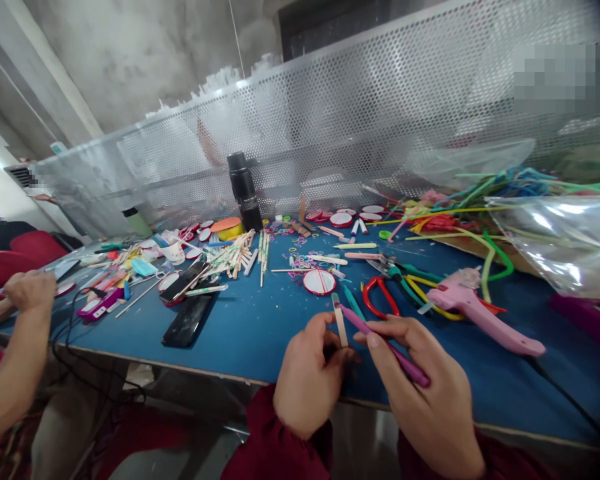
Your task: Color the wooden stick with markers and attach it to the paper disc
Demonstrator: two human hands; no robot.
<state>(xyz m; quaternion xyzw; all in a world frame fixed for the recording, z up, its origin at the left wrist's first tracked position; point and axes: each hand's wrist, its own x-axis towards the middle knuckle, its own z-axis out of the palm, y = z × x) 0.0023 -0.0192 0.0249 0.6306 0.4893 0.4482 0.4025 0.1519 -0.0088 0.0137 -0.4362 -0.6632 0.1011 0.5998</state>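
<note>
Left hand (pixel 307 380) pinches a flat pale wooden craft stick (pixel 340 320); right hand (pixel 425 393) grips a purple marker pen (pixel 387 347) against it; stick looks uncoloured, blue worktop (pixel 250 327) below.

L hand (pixel 307 377) pinches stick (pixel 340 323) (R hand (pixel 425 393): purple stick (pixel 385 347))

A pale wooden stick (pixel 340 325) is showing a matt, smooth face beside a matt purple stick (pixel 390 347). The desk (pixel 260 327) is looking matt blue, the glue gun (pixel 480 310) smooth pink plastic, the bag (pixel 565 240) at the desk's right edge glossy clear plastic, the screen (pixel 360 113) perforated metal.
</note>
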